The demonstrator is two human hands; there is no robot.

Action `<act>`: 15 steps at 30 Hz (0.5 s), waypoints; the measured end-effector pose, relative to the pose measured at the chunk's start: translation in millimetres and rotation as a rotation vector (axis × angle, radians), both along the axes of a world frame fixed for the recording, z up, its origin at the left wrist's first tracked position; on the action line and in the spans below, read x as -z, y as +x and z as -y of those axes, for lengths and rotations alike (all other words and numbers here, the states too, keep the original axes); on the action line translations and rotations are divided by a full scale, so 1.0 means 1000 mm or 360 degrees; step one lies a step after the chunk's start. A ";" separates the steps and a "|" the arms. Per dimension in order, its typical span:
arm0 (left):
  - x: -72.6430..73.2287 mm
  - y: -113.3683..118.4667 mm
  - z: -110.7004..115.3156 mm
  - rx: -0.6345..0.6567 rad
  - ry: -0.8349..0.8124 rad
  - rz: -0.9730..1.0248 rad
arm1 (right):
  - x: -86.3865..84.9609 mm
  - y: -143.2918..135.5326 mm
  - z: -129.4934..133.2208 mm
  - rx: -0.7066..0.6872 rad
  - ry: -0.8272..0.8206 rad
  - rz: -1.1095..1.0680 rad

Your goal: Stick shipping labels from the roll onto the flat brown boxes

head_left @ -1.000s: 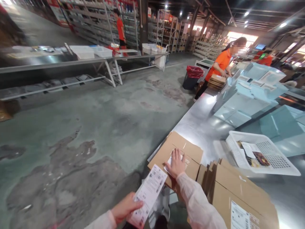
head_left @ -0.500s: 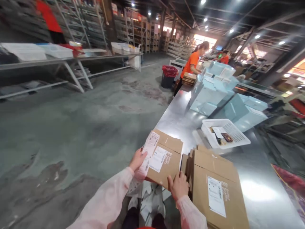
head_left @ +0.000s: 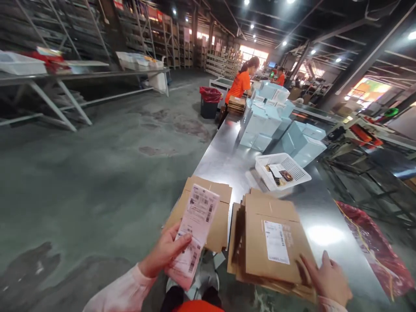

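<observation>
My left hand [head_left: 169,248] is closed on a strip of printed shipping labels [head_left: 196,229], with the thumb across its front. Behind the strip lie flat cardboard cartons [head_left: 219,216] at the table's left edge; part of the top one is covered. To their right is an uneven stack of flattened cardboard cartons [head_left: 256,242], the top one bearing a white label [head_left: 277,242]. My right hand [head_left: 329,277] is at this stack's lower right corner, fingers apart and nothing gripped. Whether its fingertips touch the cardboard I cannot tell.
A white plastic basket [head_left: 282,171] holding papers stands farther along the metal table [head_left: 216,149]. Beyond it are pale blue boxes [head_left: 261,125] and a person in orange [head_left: 238,84]. Red plastic [head_left: 373,247] lies along the right side. A lined bin [head_left: 209,102] stands on the floor.
The label strip is now raised in my left hand above the left cartons. My right hand has moved from those cartons to the right stack's far side. The view has swung right.
</observation>
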State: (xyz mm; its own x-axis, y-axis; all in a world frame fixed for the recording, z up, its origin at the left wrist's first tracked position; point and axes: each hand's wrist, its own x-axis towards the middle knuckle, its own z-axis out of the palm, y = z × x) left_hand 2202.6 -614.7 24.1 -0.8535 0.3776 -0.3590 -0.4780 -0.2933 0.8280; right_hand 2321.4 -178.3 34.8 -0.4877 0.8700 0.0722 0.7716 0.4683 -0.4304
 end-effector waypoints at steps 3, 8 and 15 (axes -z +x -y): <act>0.010 0.019 -0.015 0.0110 -0.0025 -0.0148 | 0.004 -0.028 0.086 -0.0619 -0.0596 -0.0245; 0.018 0.025 -0.024 0.0133 -0.0233 -0.0434 | 0.021 -0.061 0.255 -0.1293 -0.1748 -0.0723; 0.033 0.004 -0.007 -0.0334 -0.0335 -0.0151 | 0.031 -0.093 0.272 -0.1551 -0.1581 -0.0495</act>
State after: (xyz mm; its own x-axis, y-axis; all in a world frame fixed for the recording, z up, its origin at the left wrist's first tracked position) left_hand 2206.8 -607.5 -8.7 -0.9384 0.1153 -0.3256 -0.3428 -0.1946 0.9190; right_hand 2228.3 -450.8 3.9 -0.9883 -0.0465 -0.1453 0.1364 0.1566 -0.9782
